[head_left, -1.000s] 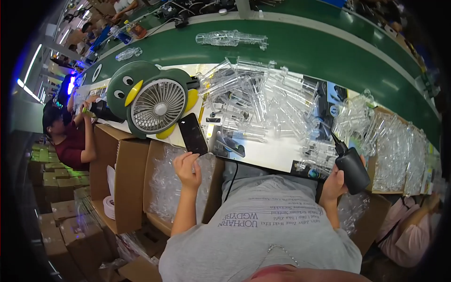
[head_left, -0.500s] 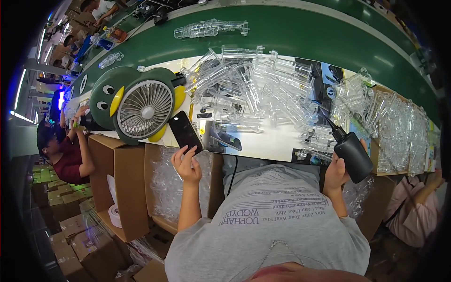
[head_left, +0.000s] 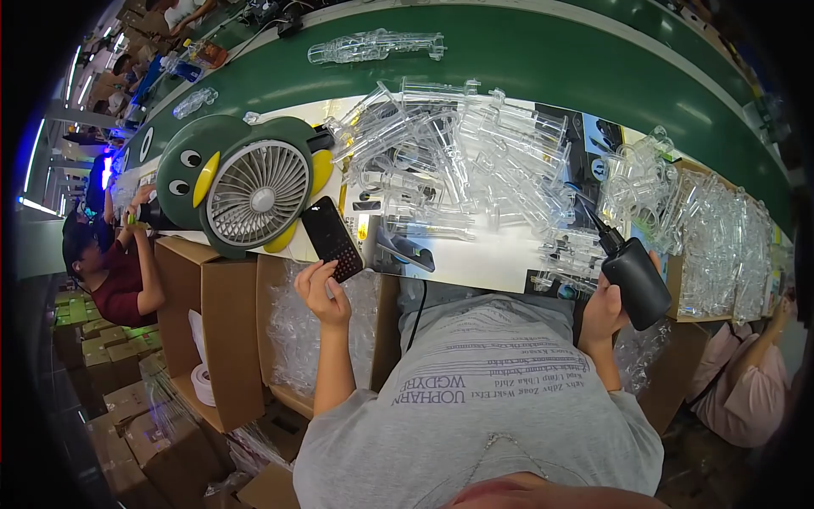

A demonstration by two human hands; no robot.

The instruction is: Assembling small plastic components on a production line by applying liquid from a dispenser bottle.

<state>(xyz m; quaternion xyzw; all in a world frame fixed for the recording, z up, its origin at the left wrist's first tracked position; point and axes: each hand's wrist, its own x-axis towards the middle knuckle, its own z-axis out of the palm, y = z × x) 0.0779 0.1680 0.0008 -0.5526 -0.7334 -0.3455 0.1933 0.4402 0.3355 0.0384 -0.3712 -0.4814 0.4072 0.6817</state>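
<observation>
In my right hand (head_left: 600,312) is a black squeeze bottle (head_left: 638,284) with a pointed nozzle, tilted up and to the left over the table's near edge. My left hand (head_left: 322,297) is at the lower end of a black phone (head_left: 325,231), fingertips against it and fingers apart. The phone lies at the near edge of the table, its screen showing a grid of small marks. Beyond and between my hands, clear plastic tube-like parts (head_left: 492,148) lie in a loose heap on printed sheets (head_left: 475,265).
A green penguin-shaped fan (head_left: 259,197) stands left of the phone. More clear parts fill a carton (head_left: 674,280) at right and a box (head_left: 264,327) below the left edge. A single clear part (head_left: 373,47) lies on the green surface (head_left: 526,51). A co-worker (head_left: 119,271) is at left.
The phone's dark screen has lit up with a grid of marks. My left hand has drawn slightly back and left, while my right hand keeps the bottle almost still.
</observation>
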